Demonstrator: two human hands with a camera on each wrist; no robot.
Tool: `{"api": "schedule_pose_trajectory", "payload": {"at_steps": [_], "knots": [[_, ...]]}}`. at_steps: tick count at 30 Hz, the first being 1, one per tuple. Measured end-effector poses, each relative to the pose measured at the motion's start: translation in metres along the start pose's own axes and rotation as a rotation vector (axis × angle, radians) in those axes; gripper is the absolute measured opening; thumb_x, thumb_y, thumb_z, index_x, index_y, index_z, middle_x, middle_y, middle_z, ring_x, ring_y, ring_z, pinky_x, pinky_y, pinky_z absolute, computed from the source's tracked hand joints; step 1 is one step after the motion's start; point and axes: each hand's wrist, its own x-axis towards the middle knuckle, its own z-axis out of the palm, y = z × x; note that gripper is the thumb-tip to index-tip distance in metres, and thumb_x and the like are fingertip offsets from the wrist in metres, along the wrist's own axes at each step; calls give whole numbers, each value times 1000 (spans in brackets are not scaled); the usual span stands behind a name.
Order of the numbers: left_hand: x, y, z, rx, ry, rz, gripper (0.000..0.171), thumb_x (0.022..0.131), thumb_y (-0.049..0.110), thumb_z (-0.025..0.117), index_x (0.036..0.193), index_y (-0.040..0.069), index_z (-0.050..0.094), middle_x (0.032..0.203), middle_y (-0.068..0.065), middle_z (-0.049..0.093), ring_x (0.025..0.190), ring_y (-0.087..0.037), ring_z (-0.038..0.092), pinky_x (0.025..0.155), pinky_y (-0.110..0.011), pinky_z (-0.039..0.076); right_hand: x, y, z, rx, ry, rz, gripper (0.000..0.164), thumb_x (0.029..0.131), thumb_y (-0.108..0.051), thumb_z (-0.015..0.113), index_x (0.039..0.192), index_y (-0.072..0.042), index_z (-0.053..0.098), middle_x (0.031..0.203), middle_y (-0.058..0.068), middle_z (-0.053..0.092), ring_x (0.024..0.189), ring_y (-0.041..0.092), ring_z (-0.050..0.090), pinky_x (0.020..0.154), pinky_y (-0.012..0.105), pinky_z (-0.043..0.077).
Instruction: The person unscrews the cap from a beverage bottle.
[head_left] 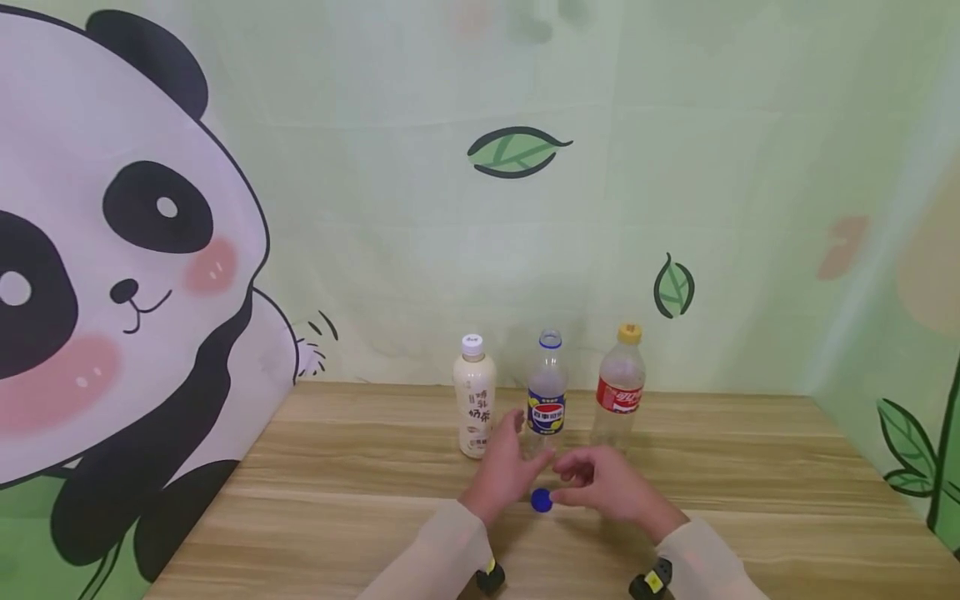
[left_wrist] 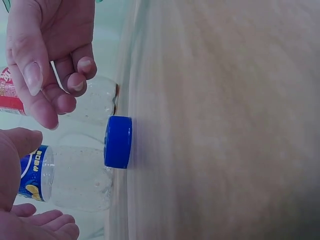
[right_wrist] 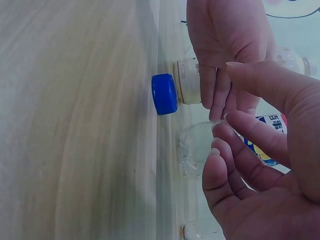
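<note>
Blue cap (head_left: 542, 500) is sitting on the table (head_left: 337, 500) in front of the blue-labelled bottle (head_left: 546, 411); the near side, between the sleeves (head_left: 442, 550), is offering a way in. Left hand (head_left: 504, 467) and right hand (head_left: 603, 482) are flanking the cap, their fingers crowding the passage toward the bottle's base. White bottle (head_left: 474, 400) and red-labelled bottle (head_left: 620, 396) are standing on either side, leaving slim gaps. Backdrop (head_left: 405, 250) is limiting reach from behind; space is lying free above the uncapped neck (head_left: 551, 338).
</note>
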Motion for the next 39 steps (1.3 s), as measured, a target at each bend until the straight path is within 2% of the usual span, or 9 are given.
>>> {"api": "schedule_pose_trajectory", "payload": {"at_steps": [5,8,15,19,26,30,34,39], "knots": [[-7,0,1,5,35,-18,83,94,33,75,157,2,32,159,-22,42,144,-40,45,116,-55,42,-3,0,0,12,6,-4,43,83,-29,85,112,-1,72,100,11,74,83,12,62,72,22,53],[-15,2,0,11,57,-1,81,93,29,76,156,1,33,158,-22,42,144,-40,45,116,-55,41,-5,1,-1,23,15,-14,41,84,-28,84,113,-1,73,99,9,74,83,10,62,72,22,54],[-36,15,2,8,97,139,70,91,20,76,149,3,40,148,-16,47,139,-32,49,116,-49,43,-15,-3,-6,55,60,-54,29,87,-25,81,109,-8,75,95,3,72,80,6,61,70,23,54],[-45,24,6,4,90,217,62,92,17,75,144,6,44,142,-12,52,134,-27,52,115,-46,44,-23,-9,-9,77,117,-59,22,91,-22,77,107,-8,75,95,3,73,80,4,62,70,22,55],[-52,34,15,-17,47,320,55,93,16,73,141,4,47,137,-15,58,128,-27,56,111,-45,48,-39,-17,-18,127,270,39,19,91,-16,77,104,-3,73,95,4,74,80,7,64,70,23,56],[-52,34,21,-42,9,331,55,94,15,72,141,5,47,138,-14,58,129,-27,56,112,-43,47,-47,-18,-26,128,364,107,16,92,-16,76,102,-4,73,93,4,74,77,7,63,68,23,54],[-48,34,28,-77,-19,322,54,94,14,71,141,5,46,138,-13,57,130,-27,55,114,-42,46,-49,-21,-42,119,472,125,17,94,-20,76,101,-5,73,94,6,74,79,5,63,70,21,54],[-40,39,40,-100,-30,251,55,94,16,71,142,5,46,139,-10,55,132,-25,54,115,-40,45,-46,-21,-63,97,579,105,25,94,-28,76,104,-5,72,98,4,73,84,3,64,74,19,55]]}}
